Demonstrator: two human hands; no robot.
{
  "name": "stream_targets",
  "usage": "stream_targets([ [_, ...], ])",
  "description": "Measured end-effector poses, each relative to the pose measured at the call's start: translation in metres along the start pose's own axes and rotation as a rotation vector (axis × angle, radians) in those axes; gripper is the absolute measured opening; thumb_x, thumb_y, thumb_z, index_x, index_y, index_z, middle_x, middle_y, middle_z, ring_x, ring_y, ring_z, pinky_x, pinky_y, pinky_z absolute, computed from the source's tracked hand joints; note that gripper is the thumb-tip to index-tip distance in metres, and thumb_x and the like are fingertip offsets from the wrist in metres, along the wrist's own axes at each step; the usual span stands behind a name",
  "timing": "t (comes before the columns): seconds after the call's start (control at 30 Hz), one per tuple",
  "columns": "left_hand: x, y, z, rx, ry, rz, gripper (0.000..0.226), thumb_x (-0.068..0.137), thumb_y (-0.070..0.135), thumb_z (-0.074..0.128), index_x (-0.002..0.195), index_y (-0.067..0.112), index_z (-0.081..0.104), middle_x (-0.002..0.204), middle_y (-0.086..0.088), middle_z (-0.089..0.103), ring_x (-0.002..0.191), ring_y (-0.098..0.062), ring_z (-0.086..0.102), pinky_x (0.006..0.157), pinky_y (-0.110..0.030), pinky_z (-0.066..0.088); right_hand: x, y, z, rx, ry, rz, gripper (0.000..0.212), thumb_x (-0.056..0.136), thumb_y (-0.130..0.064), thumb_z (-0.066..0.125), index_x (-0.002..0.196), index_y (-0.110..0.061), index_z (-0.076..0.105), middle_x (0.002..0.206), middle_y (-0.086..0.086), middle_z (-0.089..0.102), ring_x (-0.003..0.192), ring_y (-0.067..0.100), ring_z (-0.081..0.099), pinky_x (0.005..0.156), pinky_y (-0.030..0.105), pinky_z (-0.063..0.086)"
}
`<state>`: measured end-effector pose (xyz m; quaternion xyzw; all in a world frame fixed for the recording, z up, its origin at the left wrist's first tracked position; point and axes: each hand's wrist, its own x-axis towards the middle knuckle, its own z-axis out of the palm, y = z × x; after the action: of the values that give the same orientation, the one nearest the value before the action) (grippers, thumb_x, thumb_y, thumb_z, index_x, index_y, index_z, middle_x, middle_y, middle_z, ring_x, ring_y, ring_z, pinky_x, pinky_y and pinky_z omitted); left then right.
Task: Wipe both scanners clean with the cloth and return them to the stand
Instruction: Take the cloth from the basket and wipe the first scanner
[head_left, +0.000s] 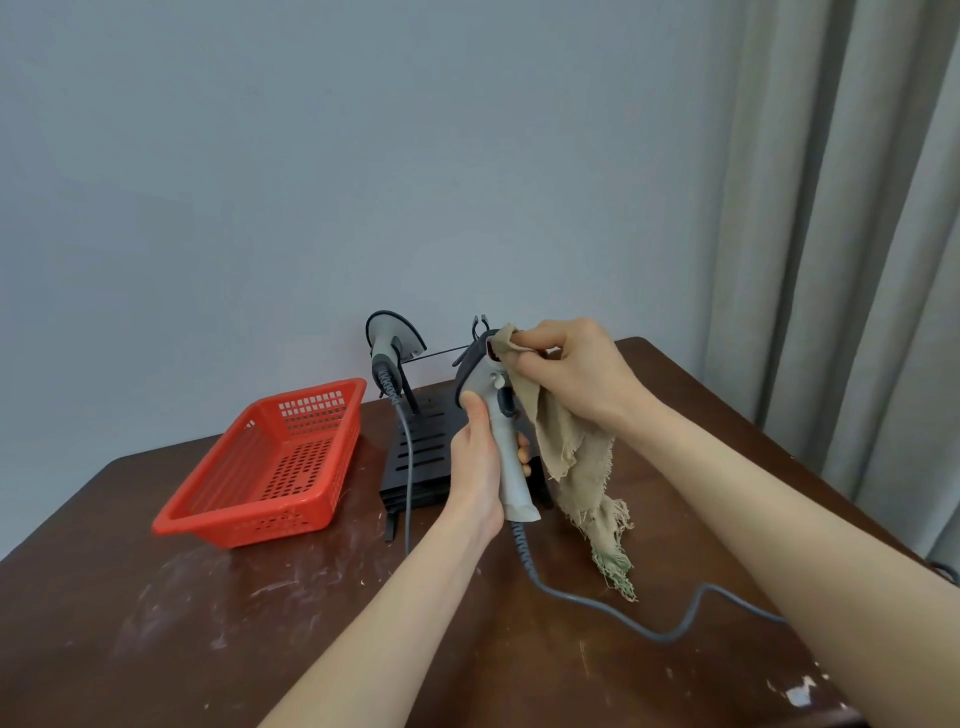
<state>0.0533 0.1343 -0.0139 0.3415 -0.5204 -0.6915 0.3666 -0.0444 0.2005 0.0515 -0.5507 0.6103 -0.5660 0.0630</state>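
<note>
Dark wooden bench (156, 623), scuffed with pale marks. Red perforated basket (270, 462) at left, empty. Black slotted stand (423, 447) behind centre, carrying one scanner (390, 345) hung head-up, cable trailing down. Frayed beige cloth (576, 457) draped from right hand (576, 374), grip pinched on its upper corner, pressed against head of second scanner (493, 415). Left hand (475, 462), grip clenched around grey handle of second scanner, held upright above bench, just before stand. Grey cable (623, 618) looping rightward.

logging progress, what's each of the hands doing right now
Left hand: closed around the scanner handle.
Right hand: closed on the cloth, pressing it to the scanner head.
</note>
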Motion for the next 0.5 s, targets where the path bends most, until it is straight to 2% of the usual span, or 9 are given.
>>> stream_targets([
  [0.07, 0.0, 0.0, 0.0, 0.009, 0.003, 0.006, 0.063, 0.093, 0.062, 0.031, 0.075, 0.008, 0.058, 0.049, -0.003, 0.054, 0.04, -0.015, 0.047, 0.042, -0.025, 0.04, 0.0, -0.003, -0.002, 0.066, -0.057, 0.008, 0.029, 0.087, -0.013, 0.062, 0.071, -0.036, 0.068, 0.061, -0.018, 0.06, 0.062, -0.004, 0.052, 0.063, 0.009, 0.038],
  [0.17, 0.0, 0.0, -0.001, 0.014, -0.002, 0.024, 0.063, 0.093, 0.061, 0.031, 0.078, 0.007, 0.059, 0.05, -0.004, 0.054, 0.041, -0.016, 0.047, 0.043, -0.026, 0.04, 0.0, -0.001, -0.008, 0.097, -0.135, 0.027, 0.048, 0.088, -0.008, 0.06, 0.051, -0.037, 0.061, 0.047, -0.019, 0.049, 0.05, -0.005, 0.045, 0.056, 0.008, 0.033],
  [0.23, 0.0, 0.001, -0.002, 0.015, 0.006, 0.034, 0.061, 0.094, 0.059, 0.032, 0.08, 0.006, 0.059, 0.049, -0.003, 0.053, 0.041, -0.015, 0.047, 0.042, -0.025, 0.04, 0.0, 0.001, -0.01, 0.053, -0.16, 0.025, 0.035, 0.087, -0.009, 0.061, 0.055, -0.024, 0.063, 0.053, -0.018, 0.048, 0.056, -0.005, 0.043, 0.063, 0.014, 0.034],
  [0.27, 0.0, 0.001, -0.003, 0.018, 0.007, 0.038, 0.06, 0.094, 0.059, 0.032, 0.08, 0.006, 0.058, 0.049, -0.003, 0.053, 0.041, -0.015, 0.046, 0.042, -0.025, 0.039, 0.001, 0.003, -0.01, 0.026, -0.159, 0.019, 0.023, 0.086, -0.011, 0.061, 0.063, -0.013, 0.065, 0.059, -0.013, 0.047, 0.062, -0.003, 0.041, 0.066, 0.019, 0.035],
  [0.3, 0.0, 0.001, -0.003, 0.025, 0.004, 0.043, 0.059, 0.094, 0.058, 0.033, 0.079, 0.006, 0.057, 0.049, -0.003, 0.053, 0.042, -0.015, 0.046, 0.042, -0.026, 0.039, 0.003, 0.004, -0.011, -0.014, -0.151, 0.012, 0.017, 0.084, -0.013, 0.06, 0.071, -0.002, 0.063, 0.063, -0.002, 0.046, 0.065, 0.004, 0.04, 0.067, 0.025, 0.035],
  [0.33, -0.001, 0.0, -0.003, 0.03, 0.0, 0.047, 0.058, 0.094, 0.058, 0.033, 0.079, 0.006, 0.057, 0.05, -0.004, 0.052, 0.042, -0.015, 0.046, 0.042, -0.026, 0.039, 0.005, 0.006, -0.011, -0.062, -0.145, 0.001, 0.017, 0.083, -0.014, 0.058, 0.075, 0.001, 0.061, 0.065, 0.006, 0.045, 0.065, 0.008, 0.039, 0.066, 0.028, 0.036],
  [0.43, -0.001, -0.001, -0.004, 0.026, 0.006, 0.052, 0.056, 0.095, 0.055, 0.034, 0.082, 0.007, 0.057, 0.054, -0.005, 0.053, 0.043, -0.015, 0.046, 0.042, -0.026, 0.039, 0.008, 0.007, -0.013, -0.249, -0.122, -0.015, 0.012, 0.076, -0.015, 0.052, 0.07, -0.006, 0.058, 0.065, 0.016, 0.048, 0.061, 0.012, 0.038, 0.061, 0.03, 0.036],
  [0.5, -0.001, -0.001, -0.005, 0.019, 0.0, 0.046, 0.056, 0.095, 0.055, 0.034, 0.087, 0.005, 0.058, 0.055, -0.005, 0.052, 0.044, -0.015, 0.046, 0.042, -0.025, 0.039, 0.009, 0.01, -0.019, -0.382, -0.126, 0.036, 0.011, 0.076, -0.017, 0.05, 0.069, -0.013, 0.057, 0.061, 0.007, 0.049, 0.061, 0.016, 0.042, 0.058, 0.03, 0.036],
])
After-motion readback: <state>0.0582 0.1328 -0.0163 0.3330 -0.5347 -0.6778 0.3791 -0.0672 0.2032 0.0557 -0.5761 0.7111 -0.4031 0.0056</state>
